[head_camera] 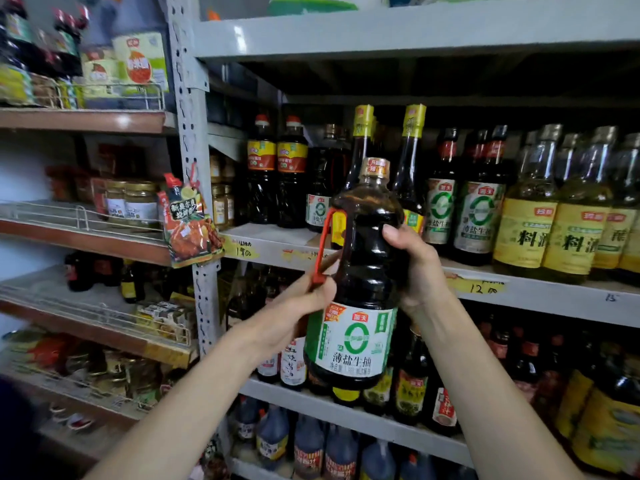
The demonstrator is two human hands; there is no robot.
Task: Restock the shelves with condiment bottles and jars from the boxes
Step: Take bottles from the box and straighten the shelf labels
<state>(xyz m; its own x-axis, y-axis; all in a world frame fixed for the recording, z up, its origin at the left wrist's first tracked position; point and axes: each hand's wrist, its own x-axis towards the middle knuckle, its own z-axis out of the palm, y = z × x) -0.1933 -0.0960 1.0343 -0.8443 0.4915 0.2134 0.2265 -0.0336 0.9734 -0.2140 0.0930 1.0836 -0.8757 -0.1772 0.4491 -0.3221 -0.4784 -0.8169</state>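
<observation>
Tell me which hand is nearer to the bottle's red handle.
Left. The left hand pinches the red handle low down; the right hand grips the opposite side of the bottle.

Grey shelf (273, 237): dark sauce bottles (479, 216) upright in rows, yellow-labelled bottles (575, 230) at right end; price tags (479, 287) on front edge. Lower shelf (346, 415) carries bottles. Adjacent brown shelf (86, 242) holds jars (140, 202).

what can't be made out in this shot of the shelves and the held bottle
Head view only:
Boxes: out of frame.
Right hand: its fingers are hidden behind the bottle.
Shelf: the spot behind the bottle is hidden by it.
Jars at far left: blurred, labels unreadable.
</observation>
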